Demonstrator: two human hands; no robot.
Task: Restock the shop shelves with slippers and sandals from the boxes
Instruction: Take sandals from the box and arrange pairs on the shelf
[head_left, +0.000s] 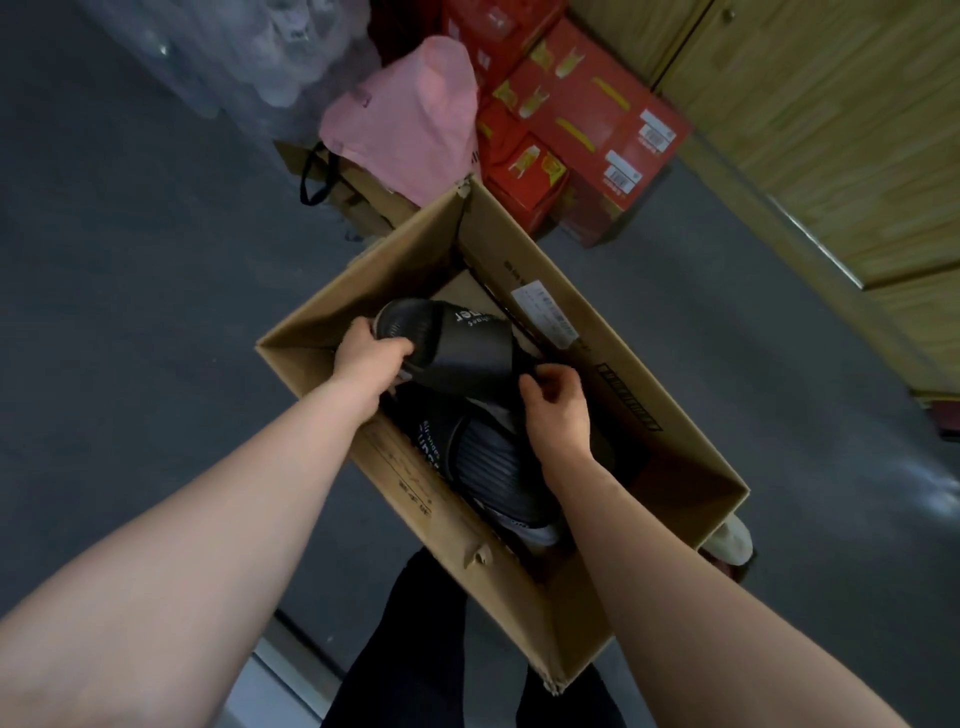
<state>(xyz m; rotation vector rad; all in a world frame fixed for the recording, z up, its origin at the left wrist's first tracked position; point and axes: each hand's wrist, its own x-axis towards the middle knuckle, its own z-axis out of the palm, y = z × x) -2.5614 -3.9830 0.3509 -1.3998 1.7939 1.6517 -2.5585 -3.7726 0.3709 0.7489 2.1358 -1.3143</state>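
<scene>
At 6 o'clock the person's legs in dark trousers (415, 654) stand against the open brown cardboard box (519, 608), whose long axis runs from between 10 and 11 o'clock to between 4 and 5 o'clock. Both bare forearms reach into it. In the near half of the box lies a second black slipper (488, 467) with a ribbed footbed and white lettering on its strap. It lies along the box, with the strap end toward 10 to 11 o'clock and the heel toward 4 to 5. Above it, in the far half of the box, is the black rubber slide slipper (457, 348), also with white lettering on its band. Its long axis runs roughly from 9 to 3 o'clock, dipping slightly toward 4, and which end is the toe cannot be told. The left hand (369, 358) has its fingers curled round the 9 o'clock end. The right hand (558, 410) pinches the 3 o'clock end between thumb and bent fingers. A white printed label (545, 317) sits on the box's far side. Beyond, at 12 o'clock, a pink cloth (410, 119) drapes over a brown paper bag with black handles (332, 182). Stacked red cartons with yellow print (576, 104) stand at 1 o'clock, and a wood-grain cabinet (831, 135) at 2 o'clock.
</scene>
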